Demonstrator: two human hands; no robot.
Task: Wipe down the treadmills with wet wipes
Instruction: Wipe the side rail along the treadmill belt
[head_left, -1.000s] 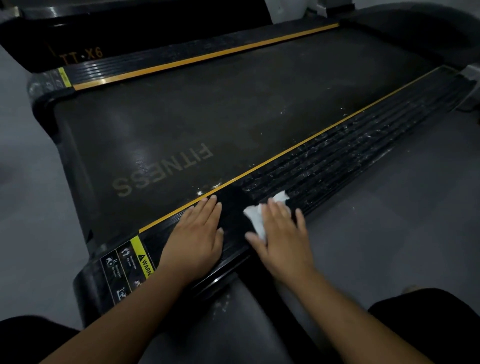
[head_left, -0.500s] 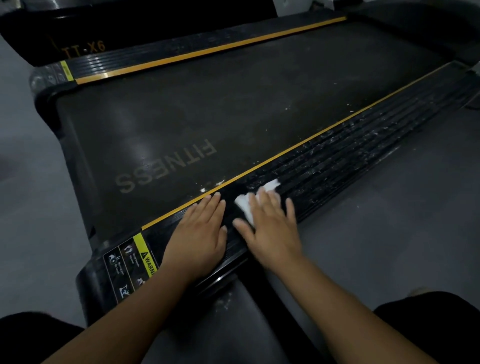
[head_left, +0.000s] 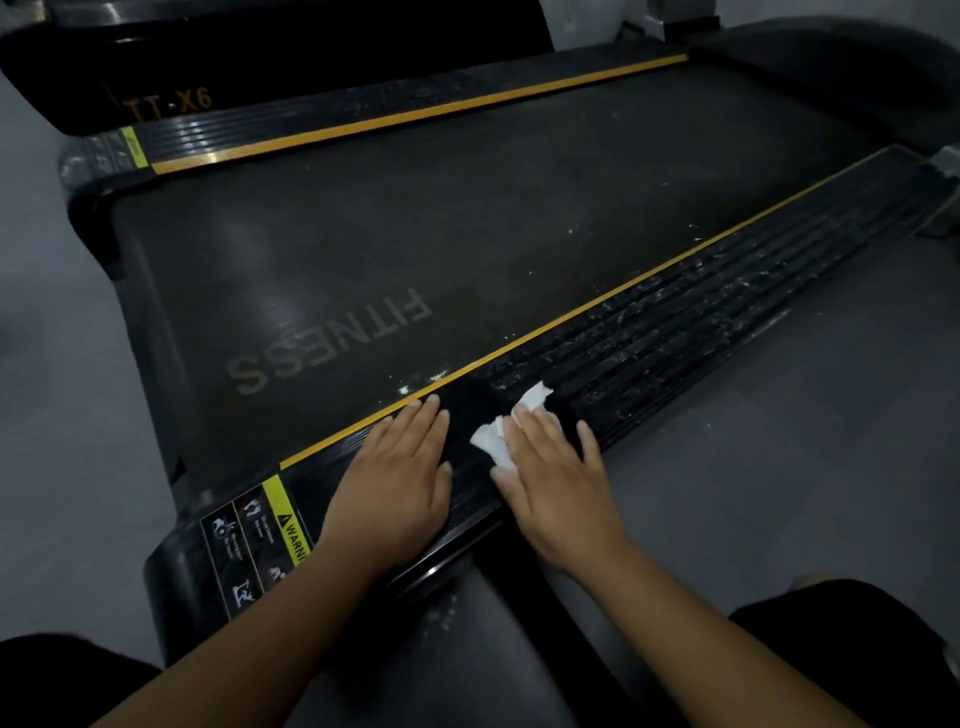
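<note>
Where the right hand (head_left: 558, 483) presses flat on the near side rail (head_left: 701, 332) of the treadmill, one wet wipe (head_left: 491, 441): white, crumpled, pinned between palm and rail, its edges showing past the fingertips and beside the thumb.

Right hand: fingers straight and slightly fanned, the little finger set apart from the rest; laid over the wipe, not curled round it.

Left hand (head_left: 397, 483): flat on the same rail, just beside the right hand, nearer the treadmill's end; fingers straight and close together, holding nothing, fingertips reaching the yellow stripe (head_left: 571, 317).

Near side rail: black, ribbed lengthwise. Plain black between the two hands; whitish flecks and smears on the ribs beyond the wipe.

Yellow stripe: runs along the rail's inner edge, next to the belt (head_left: 415, 208).

Belt: dark grey, matt, lettered "FITNESS" (head_left: 332, 345) in faded print; a few white specks near the stripe.

Warning label (head_left: 260, 540): on the rail's end, beside the left wrist; yellow band and small pictograms, text partly covered.

Far side rail (head_left: 363, 119): black with its own yellow stripe; "TT-X6" (head_left: 169, 104) lettered on the dark body behind it.

Floor (head_left: 779, 441): grey, on both sides of the machine.

Dark clothing (head_left: 831, 649): at the lower corners of the view.
</note>
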